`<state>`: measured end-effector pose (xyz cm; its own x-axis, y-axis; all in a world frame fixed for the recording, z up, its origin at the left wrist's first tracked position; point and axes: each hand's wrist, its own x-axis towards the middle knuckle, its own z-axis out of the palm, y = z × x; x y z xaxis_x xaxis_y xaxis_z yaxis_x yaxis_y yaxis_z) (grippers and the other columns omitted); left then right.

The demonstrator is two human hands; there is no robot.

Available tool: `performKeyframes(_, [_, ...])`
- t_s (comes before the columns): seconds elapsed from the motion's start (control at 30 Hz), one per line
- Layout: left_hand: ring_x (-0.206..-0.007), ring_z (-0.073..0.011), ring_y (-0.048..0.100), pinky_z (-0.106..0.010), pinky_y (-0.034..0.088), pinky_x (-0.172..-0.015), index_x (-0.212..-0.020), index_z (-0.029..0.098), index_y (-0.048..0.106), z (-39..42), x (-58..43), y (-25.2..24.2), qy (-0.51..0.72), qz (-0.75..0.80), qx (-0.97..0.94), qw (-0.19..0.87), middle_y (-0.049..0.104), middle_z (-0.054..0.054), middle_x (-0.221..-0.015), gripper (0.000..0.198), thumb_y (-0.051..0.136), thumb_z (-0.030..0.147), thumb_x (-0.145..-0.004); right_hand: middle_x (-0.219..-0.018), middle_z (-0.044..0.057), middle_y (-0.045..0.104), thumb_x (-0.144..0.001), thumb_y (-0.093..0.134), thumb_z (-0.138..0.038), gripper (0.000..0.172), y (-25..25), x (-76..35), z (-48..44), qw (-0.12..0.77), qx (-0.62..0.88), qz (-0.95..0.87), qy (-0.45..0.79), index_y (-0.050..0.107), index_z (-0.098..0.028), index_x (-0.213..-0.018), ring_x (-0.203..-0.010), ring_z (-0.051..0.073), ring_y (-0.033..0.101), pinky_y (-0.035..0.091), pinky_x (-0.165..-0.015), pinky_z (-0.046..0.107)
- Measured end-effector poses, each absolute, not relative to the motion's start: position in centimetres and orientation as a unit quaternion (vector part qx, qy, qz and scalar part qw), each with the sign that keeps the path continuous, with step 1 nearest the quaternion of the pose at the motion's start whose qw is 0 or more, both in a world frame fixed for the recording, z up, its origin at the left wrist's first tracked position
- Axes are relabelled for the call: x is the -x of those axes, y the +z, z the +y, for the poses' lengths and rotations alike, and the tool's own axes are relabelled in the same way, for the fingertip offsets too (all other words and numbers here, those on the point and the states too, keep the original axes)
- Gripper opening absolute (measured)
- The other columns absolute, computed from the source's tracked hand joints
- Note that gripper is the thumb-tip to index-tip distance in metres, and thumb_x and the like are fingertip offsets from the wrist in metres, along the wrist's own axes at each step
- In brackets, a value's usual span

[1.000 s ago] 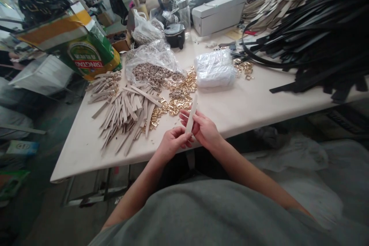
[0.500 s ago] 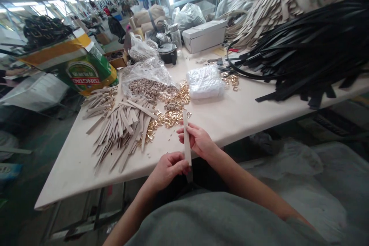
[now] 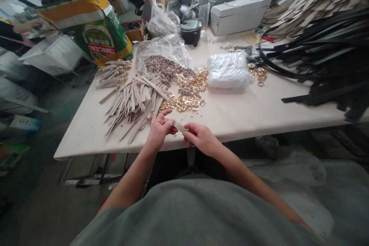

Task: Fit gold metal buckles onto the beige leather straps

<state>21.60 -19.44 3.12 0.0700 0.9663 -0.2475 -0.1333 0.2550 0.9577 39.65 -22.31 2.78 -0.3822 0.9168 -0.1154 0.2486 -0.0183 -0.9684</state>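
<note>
My left hand (image 3: pixel 159 130) and my right hand (image 3: pixel 200 137) are both closed on one beige leather strap (image 3: pixel 180 127) at the near edge of the table (image 3: pixel 248 109). Only a short piece of the strap shows between the two hands, lying almost level. Just beyond my hands lies a heap of beige straps (image 3: pixel 133 103) and a scatter of gold metal buckles (image 3: pixel 187 98).
A clear bag of small rings (image 3: pixel 165 63), a white wrapped packet (image 3: pixel 227 71), a black cup (image 3: pixel 190 30) and a white box (image 3: pixel 240 15) stand farther back. Black straps (image 3: pixel 325 61) pile up at the right. A green and yellow carton (image 3: pixel 95 34) stands at the far left.
The strap stood upright between my hands; it is now turned nearly level and held shorter. My left hand has risen to the table edge, close to my right.
</note>
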Motion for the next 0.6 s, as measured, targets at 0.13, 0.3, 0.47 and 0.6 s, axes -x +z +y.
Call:
performKeyframes(0.13, [-0.053, -0.0127, 0.065, -0.02, 0.046, -0.049, -0.134, 0.014, 0.047, -19.7, -21.8, 2.5, 0.468, 0.511, -0.376, 0.616, 0.065, 0.005, -0.063, 0.078, 0.08, 0.037, -0.068, -0.079, 0.001, 0.071, -0.089, 0.066, -0.029, 0.022, 2.3, -39.1, -22.4, 0.362, 0.535, -0.687, 0.332, 0.067, -0.021, -0.109, -0.067, 0.016, 0.064, 0.047, -0.066, 0.027])
performKeyframes(0.3, [-0.059, -0.0117, 0.068, -0.018, 0.047, -0.052, -0.136, 0.017, 0.048, -20.0, -22.6, 2.2, 0.502, 0.486, -0.324, 0.638, 0.07, 0.003, -0.072, 0.079, 0.082, 0.033, -0.066, -0.093, 0.005, 0.075, -0.09, 0.067, -0.027, 0.014, 1.7, -39.0, -22.2, 0.409, 0.515, -0.723, 0.212, 0.071, -0.021, -0.102, -0.08, 0.018, 0.068, 0.048, -0.073, 0.027])
performKeyframes(0.47, [-0.058, -0.0098, 0.066, -0.018, 0.049, -0.056, -0.134, 0.018, 0.052, -20.3, -23.2, 2.4, 0.512, 0.46, -0.292, 0.664, 0.07, 0.004, -0.07, 0.074, 0.082, 0.03, -0.068, -0.075, 0.0, 0.071, -0.087, 0.068, -0.022, 0.003, 1.6, -39.5, -22.0, 0.41, 0.516, -0.723, 0.207, 0.071, -0.022, -0.088, -0.065, 0.014, 0.062, 0.044, -0.063, 0.025])
performKeyframes(0.6, [-0.059, -0.0093, 0.066, -0.018, 0.05, -0.057, -0.125, 0.019, 0.059, -20.2, -23.3, 2.3, 0.511, 0.457, -0.292, 0.667, 0.07, 0.004, -0.07, 0.063, 0.083, 0.03, -0.067, -0.079, 0.001, 0.072, -0.09, 0.066, -0.024, 0.005, 1.5, -39.8, -22.0, 0.417, 0.51, -0.726, 0.199, 0.07, -0.021, -0.091, -0.07, 0.015, 0.064, 0.044, -0.065, 0.025])
